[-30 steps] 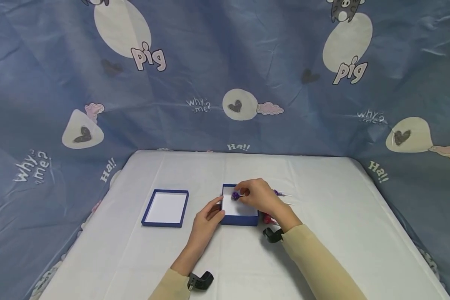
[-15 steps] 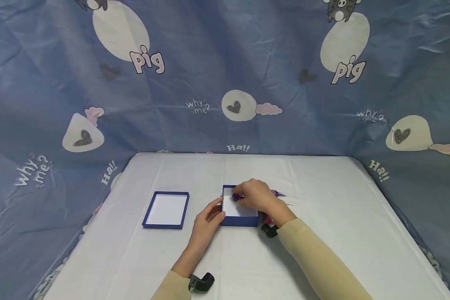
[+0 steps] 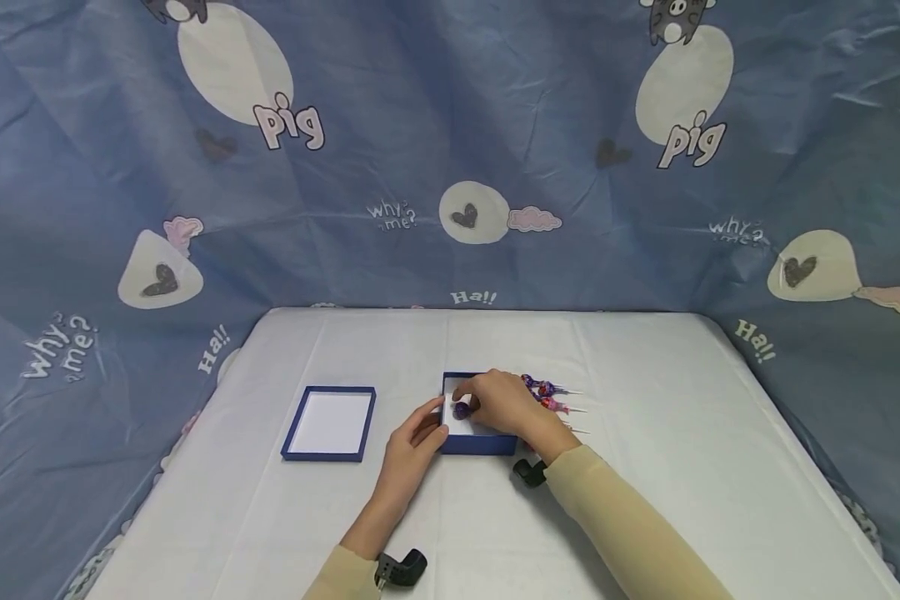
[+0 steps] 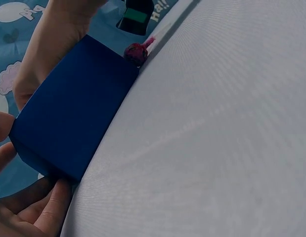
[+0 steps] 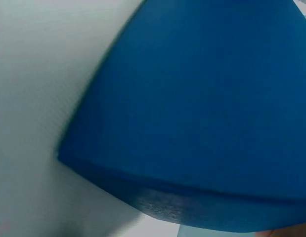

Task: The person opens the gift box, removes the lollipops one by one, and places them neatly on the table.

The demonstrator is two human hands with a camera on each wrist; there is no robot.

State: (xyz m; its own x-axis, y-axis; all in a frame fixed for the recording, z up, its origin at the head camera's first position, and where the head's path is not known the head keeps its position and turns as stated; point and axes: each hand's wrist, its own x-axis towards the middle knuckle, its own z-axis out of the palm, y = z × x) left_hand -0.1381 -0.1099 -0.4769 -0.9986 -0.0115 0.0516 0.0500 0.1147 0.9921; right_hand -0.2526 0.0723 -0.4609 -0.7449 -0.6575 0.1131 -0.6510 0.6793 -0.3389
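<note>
A blue box (image 3: 478, 446) with a white inside stands on the table. My right hand (image 3: 501, 402) is over it and pinches a purple-wrapped lollipop (image 3: 462, 410) low inside, its stick hidden by the fingers. My left hand (image 3: 407, 454) rests against the box's left side, thumb near the front corner; in the left wrist view its fingers (image 4: 56, 207) touch the blue wall. Just right of the box lie several lollipops (image 3: 547, 389) in purple and red wrappers, sticks pointing right. The right wrist view is mostly filled by the box wall (image 5: 192, 108).
A shallow blue lid (image 3: 330, 423), white inside up, lies left of the box. The white table (image 3: 645, 500) reaches back to a blue printed cloth (image 3: 390, 150). In the left wrist view a red lollipop (image 4: 136, 54) shows beyond the box corner.
My right hand has moved the purple lollipop slightly left and nearer to the front inside the box. More lollipops show at the right now. My left hand stays at the box.
</note>
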